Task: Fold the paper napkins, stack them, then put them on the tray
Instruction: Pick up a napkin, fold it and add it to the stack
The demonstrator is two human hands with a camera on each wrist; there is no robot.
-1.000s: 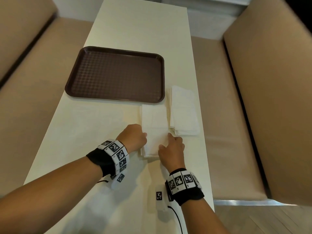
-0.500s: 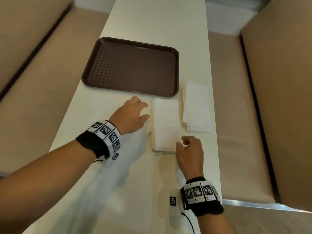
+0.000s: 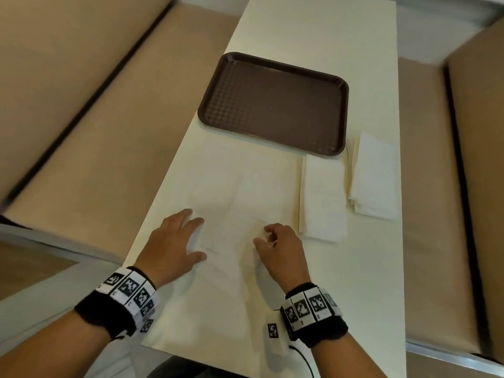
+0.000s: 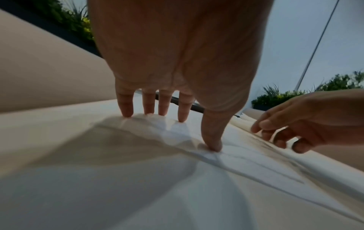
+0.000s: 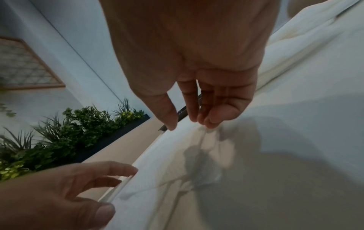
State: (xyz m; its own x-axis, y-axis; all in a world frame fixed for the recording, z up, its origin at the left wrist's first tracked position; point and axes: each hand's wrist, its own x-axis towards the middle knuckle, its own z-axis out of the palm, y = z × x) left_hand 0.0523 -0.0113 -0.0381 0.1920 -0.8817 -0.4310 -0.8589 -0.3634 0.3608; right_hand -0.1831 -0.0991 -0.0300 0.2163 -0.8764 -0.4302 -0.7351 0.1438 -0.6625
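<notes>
I'm starting on a fresh napkin: an unfolded napkin [image 3: 231, 214] lies flat by the table's [image 3: 313, 28] near-left edge. My left hand [image 3: 171, 244], fingers spread, presses its left side; my right hand [image 3: 281, 249], fingers loosely curled, hovers over its right side, pinching nothing I can see. Next I'd lift one edge across. A folded napkin [image 3: 321, 197] and another folded stack [image 3: 375, 175] sit toward the right edge, just beside the bare tray [image 3: 272, 102], with open room beyond.
</notes>
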